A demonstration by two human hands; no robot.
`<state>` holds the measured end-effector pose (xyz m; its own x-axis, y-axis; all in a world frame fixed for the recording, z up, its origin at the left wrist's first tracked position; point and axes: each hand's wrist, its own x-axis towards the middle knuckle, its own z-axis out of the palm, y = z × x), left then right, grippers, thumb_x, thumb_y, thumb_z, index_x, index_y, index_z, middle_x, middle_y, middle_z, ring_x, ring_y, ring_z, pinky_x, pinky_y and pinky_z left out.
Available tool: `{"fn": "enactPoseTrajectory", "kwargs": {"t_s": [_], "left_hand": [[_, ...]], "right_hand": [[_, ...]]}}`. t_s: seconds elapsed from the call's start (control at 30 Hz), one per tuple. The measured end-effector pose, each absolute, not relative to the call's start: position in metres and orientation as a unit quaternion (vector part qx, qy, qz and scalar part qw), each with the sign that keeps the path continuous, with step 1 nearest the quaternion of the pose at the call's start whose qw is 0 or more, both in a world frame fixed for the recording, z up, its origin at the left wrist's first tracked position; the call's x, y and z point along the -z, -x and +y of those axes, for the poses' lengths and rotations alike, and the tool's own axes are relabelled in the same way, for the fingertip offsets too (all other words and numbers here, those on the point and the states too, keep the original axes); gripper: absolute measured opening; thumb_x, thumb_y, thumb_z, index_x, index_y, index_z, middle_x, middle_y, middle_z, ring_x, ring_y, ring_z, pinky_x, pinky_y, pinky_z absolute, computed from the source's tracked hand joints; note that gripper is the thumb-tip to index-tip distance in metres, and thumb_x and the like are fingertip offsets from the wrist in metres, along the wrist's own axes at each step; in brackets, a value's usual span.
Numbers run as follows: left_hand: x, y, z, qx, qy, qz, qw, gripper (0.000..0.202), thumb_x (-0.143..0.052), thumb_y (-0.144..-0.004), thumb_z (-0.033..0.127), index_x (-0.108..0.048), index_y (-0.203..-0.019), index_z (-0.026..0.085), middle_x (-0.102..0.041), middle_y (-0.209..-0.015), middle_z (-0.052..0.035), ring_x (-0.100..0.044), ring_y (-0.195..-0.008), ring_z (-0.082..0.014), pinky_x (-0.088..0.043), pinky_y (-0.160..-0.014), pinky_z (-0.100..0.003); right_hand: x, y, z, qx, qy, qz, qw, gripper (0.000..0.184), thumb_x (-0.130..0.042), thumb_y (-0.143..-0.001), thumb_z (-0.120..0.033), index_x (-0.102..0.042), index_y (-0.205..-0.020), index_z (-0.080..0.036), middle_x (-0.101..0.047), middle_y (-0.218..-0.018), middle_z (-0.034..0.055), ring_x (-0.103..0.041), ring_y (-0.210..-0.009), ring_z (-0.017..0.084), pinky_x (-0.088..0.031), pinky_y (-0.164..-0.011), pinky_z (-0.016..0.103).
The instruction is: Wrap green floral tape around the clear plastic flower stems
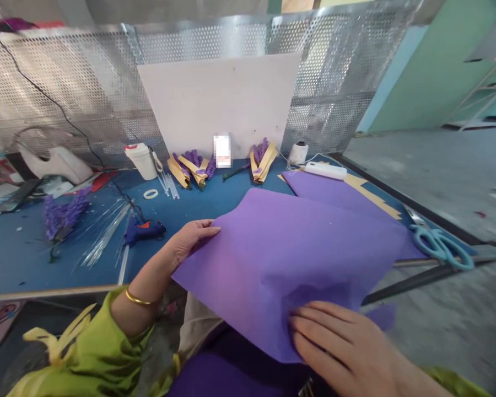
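Note:
A large purple paper sheet [248, 248] is held up over the front edge of the blue table. My left hand [196, 234] grips its left edge, thumb on top and the other fingers partly hidden behind it. At the lower edge, my right hand [343, 342] has its fingers close together on the sheet, which is dented and creased there. The thumb of that hand is out of sight. Under the sheet's right side lies more purple paper [330, 190] on the table.
Blue scissors [442, 245] lie at the table's right end. A blue glue gun [143, 231], clear sticks and purple flowers [66, 212] are on the left. Wrapped bouquets [262, 160], a white cup [143, 160] and a string spool [298, 153] stand along the back, before a white board [223, 99].

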<state>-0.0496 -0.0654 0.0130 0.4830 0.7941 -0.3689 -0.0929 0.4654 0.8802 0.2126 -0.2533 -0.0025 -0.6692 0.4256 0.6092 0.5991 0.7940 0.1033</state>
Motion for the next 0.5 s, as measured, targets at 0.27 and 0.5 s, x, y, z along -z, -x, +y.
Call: {"fn": "enactPoseTrajectory", "kwargs": {"t_s": [0.27, 0.5], "left_hand": [[-0.018, 0.111, -0.113, -0.452, -0.461, 0.477, 0.596, 0.059, -0.074, -0.071, 0.027, -0.056, -0.127, 0.018, -0.07, -0.113, -0.008, -0.07, -0.088, -0.0215, -0.057, -0.075, -0.028], [0.011, 0.147, -0.152, -0.427, -0.395, 0.555, 0.595, 0.055, -0.073, -0.072, 0.03, -0.054, -0.124, 0.022, -0.071, -0.109, -0.0014, -0.07, -0.088, -0.0233, -0.059, -0.069, -0.029]], "right_hand": [[-0.015, -0.24, -0.233, 0.05, 0.405, -0.868, 0.284, 0.029, -0.05, -0.091, -0.037, -0.06, -0.113, -0.023, -0.071, -0.108, 0.0061, -0.065, -0.102, 0.021, -0.052, -0.089, 0.037], [-0.001, -0.293, -0.172, 0.125, 0.656, -0.708, 0.231, 0.039, -0.044, -0.091, -0.049, -0.055, -0.118, -0.022, -0.068, -0.114, 0.0091, -0.066, -0.062, 0.022, -0.055, -0.07, 0.041]]}}
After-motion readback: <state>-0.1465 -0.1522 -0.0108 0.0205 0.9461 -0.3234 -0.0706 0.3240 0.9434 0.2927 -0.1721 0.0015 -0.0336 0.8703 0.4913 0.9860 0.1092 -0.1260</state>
